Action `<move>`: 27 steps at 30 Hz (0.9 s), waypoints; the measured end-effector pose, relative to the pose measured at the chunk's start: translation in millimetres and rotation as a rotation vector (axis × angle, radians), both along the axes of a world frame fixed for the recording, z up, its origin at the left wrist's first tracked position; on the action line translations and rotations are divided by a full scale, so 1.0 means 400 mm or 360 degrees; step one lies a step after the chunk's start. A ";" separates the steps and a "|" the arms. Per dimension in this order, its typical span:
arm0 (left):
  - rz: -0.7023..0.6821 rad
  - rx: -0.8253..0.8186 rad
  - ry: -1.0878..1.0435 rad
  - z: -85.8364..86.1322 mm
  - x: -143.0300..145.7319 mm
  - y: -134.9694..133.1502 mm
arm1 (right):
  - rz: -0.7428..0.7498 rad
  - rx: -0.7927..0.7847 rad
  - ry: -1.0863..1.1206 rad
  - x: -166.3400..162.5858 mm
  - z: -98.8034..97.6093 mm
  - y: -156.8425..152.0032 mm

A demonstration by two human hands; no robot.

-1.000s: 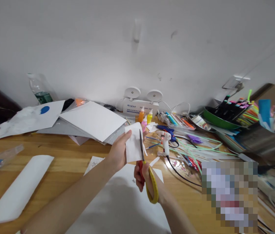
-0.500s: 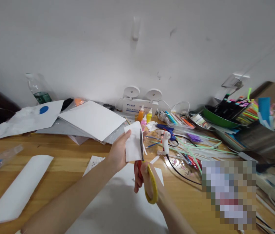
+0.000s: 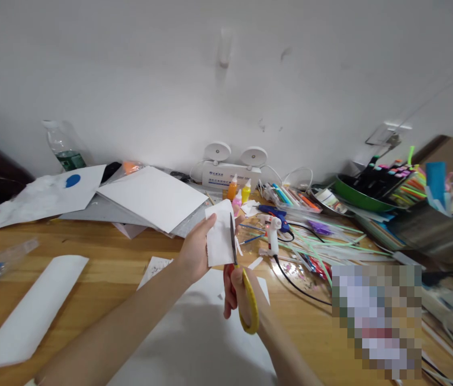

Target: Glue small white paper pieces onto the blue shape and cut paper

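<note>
A small white piece of paper is pinched upright in my left hand, thumb on its near face and fingertips showing behind its right edge. My right hand is closed round the handles of a pair of scissors, one yellow and one red. The dark blades point up along the paper's right side, and a thin strip hangs off just beyond them. Below both hands lies a large white sheet with a small scrap on it.
A white glue gun stands right of my hands, its cord trailing over the wooden table. Small paint bottles, a blue glue gun and a green bowl of markers sit behind. A curled white sheet lies left.
The scissor handles have come slightly closer together, and the blades have shifted a little over the paper's right side. My left hand holds nearly the same position.
</note>
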State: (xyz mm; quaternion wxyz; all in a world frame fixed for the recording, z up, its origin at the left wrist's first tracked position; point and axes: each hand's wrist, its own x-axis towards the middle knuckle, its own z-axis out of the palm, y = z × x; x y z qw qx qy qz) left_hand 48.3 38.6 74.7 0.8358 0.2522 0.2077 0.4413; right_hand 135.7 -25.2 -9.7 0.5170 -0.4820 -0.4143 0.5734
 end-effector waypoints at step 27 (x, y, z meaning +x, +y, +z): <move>-0.0093 -0.0076 -0.0060 0.002 -0.010 0.008 | 0.0266 0.0092 -0.0228 0.017 0.006 -0.022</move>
